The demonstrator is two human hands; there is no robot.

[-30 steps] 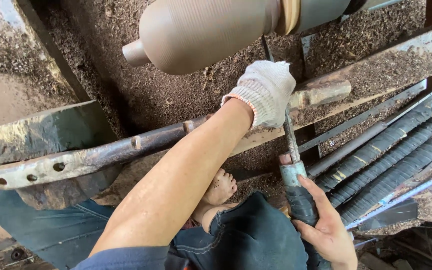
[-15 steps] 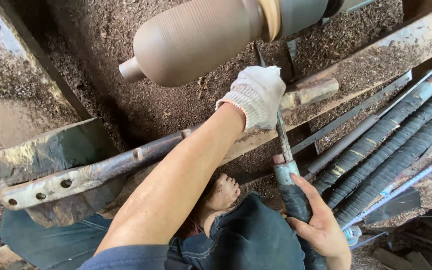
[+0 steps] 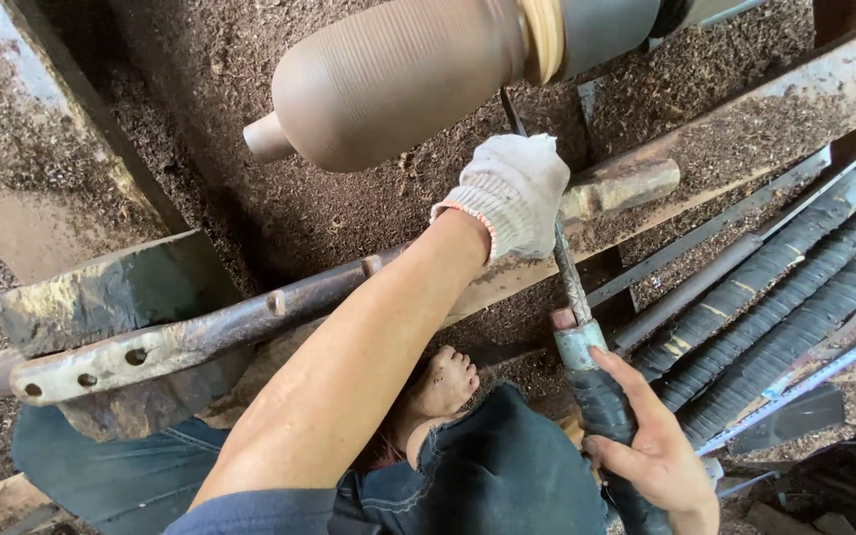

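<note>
A brown, bottle-shaped wooden workpiece (image 3: 398,79) turns on a lathe at the top of the view, with a pale band near its right end. My left hand (image 3: 512,193), in a white knit glove, is closed over the steel shaft of a long turning chisel (image 3: 572,282) where it crosses the metal tool-rest bar (image 3: 250,322). My bare right hand (image 3: 651,451) grips the chisel's dark taped handle lower down. The chisel tip runs up under the workpiece and is hidden behind my glove.
Several long handled chisels (image 3: 785,277) lie in a row at the right. A wooden beam (image 3: 745,129) crosses behind the glove. Sawdust covers the ground. My bare foot (image 3: 438,386) and dark trousers (image 3: 487,476) are below the rest.
The view has shifted slightly, so the workpiece and my hands sit a little further left and lower. Both hands keep their grip on the chisel.
</note>
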